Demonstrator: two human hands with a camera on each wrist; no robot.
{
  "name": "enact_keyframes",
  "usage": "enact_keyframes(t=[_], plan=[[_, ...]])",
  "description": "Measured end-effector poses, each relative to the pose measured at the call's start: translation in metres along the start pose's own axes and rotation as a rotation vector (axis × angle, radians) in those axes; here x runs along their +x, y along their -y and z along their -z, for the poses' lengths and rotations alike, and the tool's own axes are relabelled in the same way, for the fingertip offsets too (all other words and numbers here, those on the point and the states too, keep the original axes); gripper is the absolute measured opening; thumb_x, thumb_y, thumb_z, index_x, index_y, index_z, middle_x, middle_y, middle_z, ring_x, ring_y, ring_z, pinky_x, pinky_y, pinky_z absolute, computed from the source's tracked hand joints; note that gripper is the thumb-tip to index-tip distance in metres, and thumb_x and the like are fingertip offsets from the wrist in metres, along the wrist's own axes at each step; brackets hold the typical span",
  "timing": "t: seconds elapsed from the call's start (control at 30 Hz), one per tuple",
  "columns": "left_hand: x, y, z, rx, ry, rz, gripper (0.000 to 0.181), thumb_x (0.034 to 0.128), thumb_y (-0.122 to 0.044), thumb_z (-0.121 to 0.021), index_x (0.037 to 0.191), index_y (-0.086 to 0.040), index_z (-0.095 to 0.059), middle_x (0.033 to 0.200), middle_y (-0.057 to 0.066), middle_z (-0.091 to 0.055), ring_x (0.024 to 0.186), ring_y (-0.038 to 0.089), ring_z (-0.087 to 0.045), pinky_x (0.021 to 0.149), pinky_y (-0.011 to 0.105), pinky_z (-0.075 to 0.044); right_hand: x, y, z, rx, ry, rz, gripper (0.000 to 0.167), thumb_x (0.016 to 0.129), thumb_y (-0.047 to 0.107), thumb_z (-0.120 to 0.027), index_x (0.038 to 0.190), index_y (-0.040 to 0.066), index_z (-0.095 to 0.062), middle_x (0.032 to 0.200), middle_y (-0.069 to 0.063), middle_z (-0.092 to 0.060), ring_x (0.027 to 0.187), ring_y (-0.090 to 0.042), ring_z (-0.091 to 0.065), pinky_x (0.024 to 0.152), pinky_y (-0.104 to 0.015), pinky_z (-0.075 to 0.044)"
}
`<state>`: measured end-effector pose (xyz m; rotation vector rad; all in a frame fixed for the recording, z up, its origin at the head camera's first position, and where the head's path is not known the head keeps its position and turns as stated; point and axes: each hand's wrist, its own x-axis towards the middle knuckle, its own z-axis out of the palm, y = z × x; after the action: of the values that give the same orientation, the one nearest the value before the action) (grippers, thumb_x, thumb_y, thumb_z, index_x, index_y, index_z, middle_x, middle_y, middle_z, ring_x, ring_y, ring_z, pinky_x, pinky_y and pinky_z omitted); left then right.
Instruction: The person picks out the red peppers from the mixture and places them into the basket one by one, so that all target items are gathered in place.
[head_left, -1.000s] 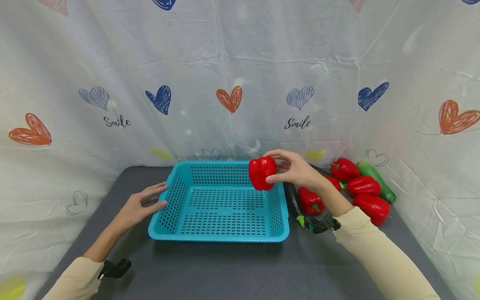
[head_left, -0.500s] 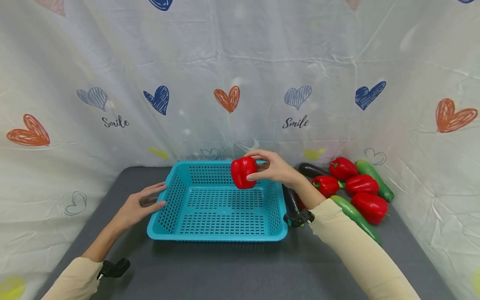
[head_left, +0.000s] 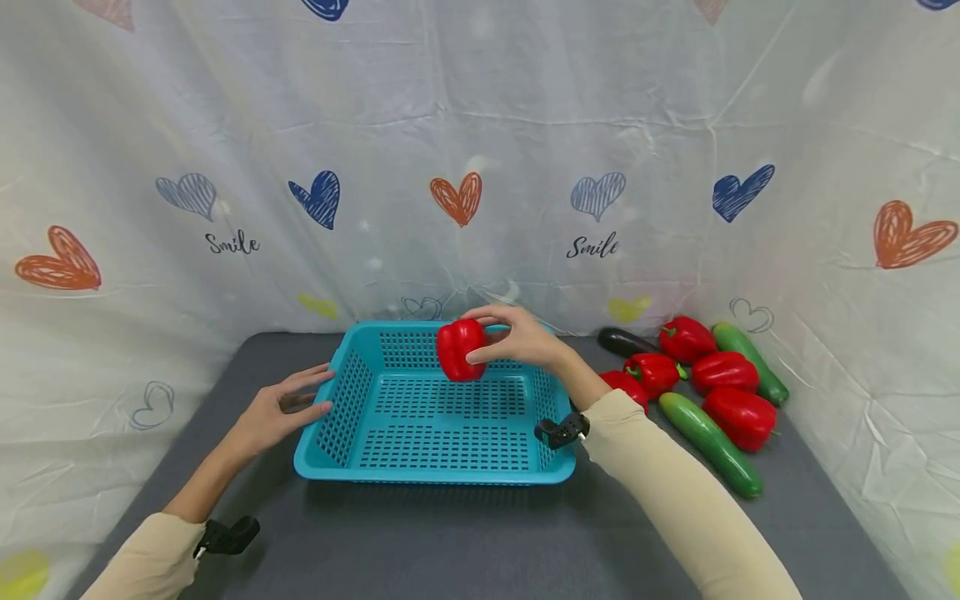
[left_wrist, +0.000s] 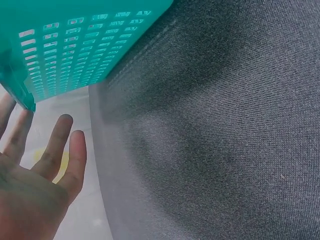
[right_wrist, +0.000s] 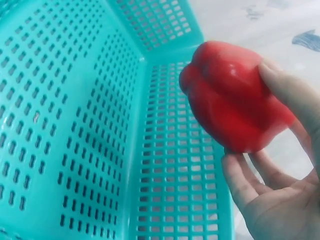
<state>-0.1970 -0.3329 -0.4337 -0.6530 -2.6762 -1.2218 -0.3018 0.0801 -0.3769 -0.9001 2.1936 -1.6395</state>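
Observation:
A red bell pepper [head_left: 461, 350] is pinched between the thumb and fingers of my right hand [head_left: 517, 340], held up over the back part of a blue plastic basket [head_left: 435, 477]. In the right wrist view the pepper [right_wrist: 232, 95] hangs above the perforated basket wall, its bottom lobes facing the basket. The basket floor shows bare in the head view. My left hand [head_left: 273, 421] is at the basket's left rim, fingers loosely extended. Its fingertips touch the rim in the left wrist view, where the hand [left_wrist: 40, 185] has straight, spread fingers.
Right of the basket lie several red bell peppers [head_left: 741, 417], a green cucumber [head_left: 712, 446], another cucumber [head_left: 750, 362] by the curtain and a dark eggplant [head_left: 624, 342]. My right forearm covers part of this area. A patterned curtain [head_left: 525, 150] hangs behind the grey table [head_left: 420, 542].
My right hand has carried the red bell pepper leftward over the basket, uncovering the near cucumber and the back eggplant. The left hand has stayed at the basket's rim.

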Motion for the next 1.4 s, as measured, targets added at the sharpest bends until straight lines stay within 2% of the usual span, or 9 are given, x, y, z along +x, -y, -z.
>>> enact_keyframes(t=[0.23,0.5,0.77,0.83,0.97,1.07,1.23,1.4], plan=[[-0.002,0.001,0.0,-0.01,0.003,0.004,0.055,0.0974,-0.007,-0.07,0.148,0.001,-0.05,0.154,0.023,-0.04,0.125,0.05,-0.052,0.093,0.062,-0.047,0.015,-0.008,-0.015,0.016,0.014,-0.039,0.056,0.085,0.007,-0.082,0.137,0.009,-0.061,0.136,-0.016,-0.055,0.114,-0.037,-0.06,0.086,-0.054,-0.055],[-0.003,0.001,-0.001,-0.02,0.012,-0.004,0.055,0.0975,-0.007,-0.07,0.149,-0.002,-0.05,0.156,0.022,-0.038,0.131,0.047,-0.047,0.097,0.047,-0.046,0.03,-0.017,-0.035,0.025,0.005,-0.143,0.054,0.084,0.008,-0.084,0.134,0.009,-0.063,0.139,-0.016,-0.052,0.127,-0.035,-0.046,0.089,-0.056,-0.053],[0.0,0.001,0.0,-0.011,0.013,-0.006,0.056,0.0972,-0.008,-0.071,0.149,-0.004,-0.05,0.156,0.021,-0.038,0.134,0.045,-0.045,0.098,0.037,-0.047,0.04,-0.023,-0.062,0.09,0.013,-0.16,0.051,0.085,0.005,-0.082,0.132,0.006,-0.063,0.137,-0.014,-0.054,0.127,-0.036,-0.047,0.09,-0.057,-0.052],[0.001,0.001,0.0,-0.017,0.014,-0.004,0.056,0.0973,-0.008,-0.07,0.149,-0.004,-0.05,0.156,0.021,-0.038,0.134,0.045,-0.045,0.098,0.039,-0.047,0.042,-0.025,-0.067,0.097,0.012,-0.167,0.051,0.084,0.006,-0.083,0.132,0.007,-0.063,0.137,-0.014,-0.055,0.126,-0.036,-0.048,0.09,-0.056,-0.053],[0.002,0.002,-0.001,-0.024,0.015,0.003,0.056,0.0977,-0.009,-0.07,0.149,-0.003,-0.05,0.156,0.022,-0.038,0.133,0.047,-0.045,0.098,0.054,-0.046,0.048,-0.03,-0.075,0.111,-0.013,-0.211,0.052,0.083,0.006,-0.084,0.131,0.009,-0.065,0.134,-0.015,-0.057,0.124,-0.035,-0.049,0.089,-0.054,-0.053],[0.002,0.002,-0.001,-0.027,0.016,0.007,0.056,0.0977,-0.009,-0.07,0.149,-0.002,-0.05,0.156,0.023,-0.038,0.132,0.049,-0.045,0.097,0.061,-0.044,0.051,-0.034,-0.08,0.14,-0.032,-0.257,0.052,0.082,0.006,-0.085,0.13,0.01,-0.065,0.132,-0.015,-0.058,0.121,-0.034,-0.052,0.089,-0.051,-0.054],[0.002,0.002,-0.001,-0.026,0.018,0.012,0.056,0.0977,-0.009,-0.07,0.149,-0.001,-0.049,0.156,0.023,-0.038,0.13,0.051,-0.047,0.096,0.063,-0.044,0.053,-0.039,-0.088,0.181,-0.047,-0.312,0.051,0.081,0.003,-0.086,0.127,0.01,-0.067,0.128,-0.017,-0.06,0.115,-0.031,-0.056,0.088,-0.048,-0.055],[0.0,0.001,-0.001,-0.029,0.021,0.014,0.056,0.0981,-0.009,-0.069,0.149,-0.001,-0.049,0.156,0.024,-0.037,0.129,0.052,-0.046,0.096,0.064,-0.044,0.049,-0.04,-0.093,0.178,-0.047,-0.344,0.051,0.08,-0.001,-0.085,0.127,0.008,-0.065,0.124,-0.017,-0.062,0.111,-0.031,-0.058,0.09,-0.049,-0.054]])
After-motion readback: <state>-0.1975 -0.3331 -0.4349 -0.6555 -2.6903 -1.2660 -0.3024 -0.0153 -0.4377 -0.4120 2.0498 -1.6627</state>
